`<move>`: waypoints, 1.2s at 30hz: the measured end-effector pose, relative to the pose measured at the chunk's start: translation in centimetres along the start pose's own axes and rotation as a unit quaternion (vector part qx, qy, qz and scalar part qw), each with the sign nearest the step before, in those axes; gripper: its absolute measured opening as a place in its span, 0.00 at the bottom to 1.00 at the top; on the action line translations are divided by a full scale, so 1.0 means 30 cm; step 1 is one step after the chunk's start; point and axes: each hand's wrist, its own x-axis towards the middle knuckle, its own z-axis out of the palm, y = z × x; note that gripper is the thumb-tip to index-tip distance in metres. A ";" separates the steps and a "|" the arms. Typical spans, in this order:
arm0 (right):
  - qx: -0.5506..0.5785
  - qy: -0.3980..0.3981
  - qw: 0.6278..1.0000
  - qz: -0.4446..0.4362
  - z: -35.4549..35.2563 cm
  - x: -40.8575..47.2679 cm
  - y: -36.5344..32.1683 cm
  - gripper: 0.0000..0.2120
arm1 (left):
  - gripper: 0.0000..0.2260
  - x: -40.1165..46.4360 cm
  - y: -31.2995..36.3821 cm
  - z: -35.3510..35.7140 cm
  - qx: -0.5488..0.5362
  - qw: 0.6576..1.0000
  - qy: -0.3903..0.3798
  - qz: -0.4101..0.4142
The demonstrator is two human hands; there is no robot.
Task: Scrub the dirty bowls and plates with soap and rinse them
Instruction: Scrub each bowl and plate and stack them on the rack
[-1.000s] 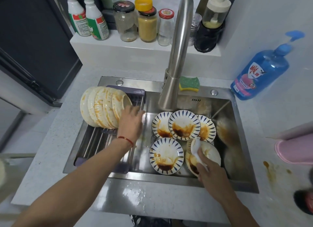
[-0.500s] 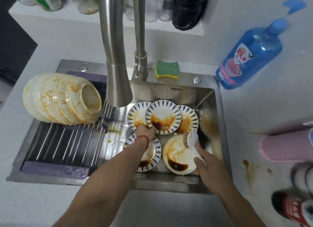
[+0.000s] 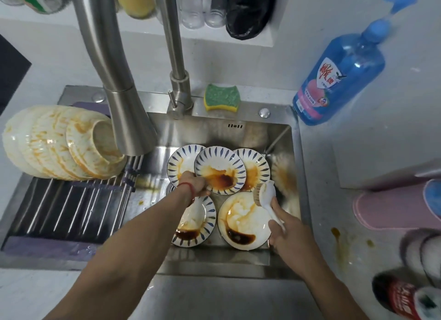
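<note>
The left hand [image 3: 193,181] pinches the edge of a round white plate with blue stripes and brown sauce [image 3: 220,169] in the steel sink [image 3: 214,133]. The right hand [image 3: 287,233] grips a white scrub brush [image 3: 266,195], just right of that plate.

You're looking down on a pale speckled table [image 3: 358,152] around a steel sink [image 3: 214,264]. White wall [image 3: 59,45] behind, with a white ledge [image 3: 262,40] carrying jars and a black container [image 3: 250,9]. Dark panel [image 3: 12,73] at far left. Brown spill [image 3: 337,238] on the table right of the sink. Light is even, soft, no hard shadows.
</note>
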 end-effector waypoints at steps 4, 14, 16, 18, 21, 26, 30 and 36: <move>-0.060 0.031 0.998 0.010 0.005 -0.027 -0.037 0.27 | 0.12 -0.143 -0.037 -0.062 -0.069 0.995 -0.070 -0.028; -0.214 -0.008 0.977 -0.024 0.115 -0.090 -0.253 0.30 | 0.29 -0.443 -0.088 -0.190 -0.124 0.973 -0.190 0.027; -0.267 0.023 0.963 -0.029 0.129 -0.087 -0.293 0.30 | 0.36 -0.485 -0.093 -0.212 -0.144 0.965 -0.219 0.031; -0.290 0.058 0.955 -0.031 0.132 -0.069 -0.338 0.30 | 0.38 -0.531 -0.094 -0.212 -0.154 0.954 -0.255 0.032; -0.256 0.063 0.963 -0.062 0.146 -0.040 -0.440 0.32 | 0.34 -0.603 -0.068 -0.201 -0.160 0.942 -0.292 0.041; -0.159 -0.029 0.974 -0.159 0.168 -0.087 -0.511 0.31 | 0.29 -0.612 -0.019 -0.265 -0.158 0.936 -0.307 0.060; -0.215 0.023 0.963 -0.158 0.118 -0.090 -0.478 0.30 | 0.30 -0.643 -0.025 -0.294 -0.182 0.922 -0.336 0.053; -0.268 0.086 0.952 -0.122 0.083 -0.107 -0.506 0.33 | 0.34 -0.641 -0.012 -0.298 -0.190 0.902 -0.385 0.044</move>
